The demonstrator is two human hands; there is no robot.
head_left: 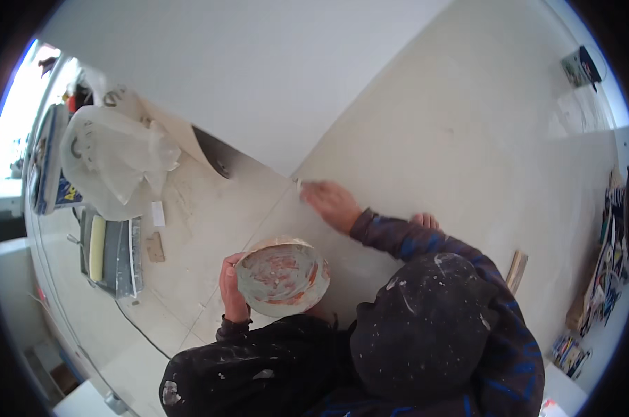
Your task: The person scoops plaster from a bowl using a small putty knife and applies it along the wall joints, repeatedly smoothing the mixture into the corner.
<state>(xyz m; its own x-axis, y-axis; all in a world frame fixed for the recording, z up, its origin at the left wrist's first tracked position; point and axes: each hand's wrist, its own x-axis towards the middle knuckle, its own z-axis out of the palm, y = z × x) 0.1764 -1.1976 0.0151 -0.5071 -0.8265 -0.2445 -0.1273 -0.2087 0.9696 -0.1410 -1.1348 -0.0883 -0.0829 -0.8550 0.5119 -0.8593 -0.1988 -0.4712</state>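
My left hand [232, 288] grips the left rim of a round bowl [284, 276], its fingers wrapped round the edge. Pale paste and reddish smears coat the inside of the bowl, which is tilted over my lap. Out in front, my right hand [334, 206] reaches to the foot of a white wall [259, 76], by its lower corner. Those fingers are drawn together and a little blurred. A small pale thing [300, 186] shows at their tips against the corner; its kind I cannot make out.
Left on the floor [425, 160] are a crumpled translucent plastic bag [123, 156], a grey paint tray [116, 278] with a yellow roller [97, 249], and a dark cable [142, 335]. A bucket [581, 67] stands far right; a wooden strip [517, 270] and a tool pile [606, 264] lie right.
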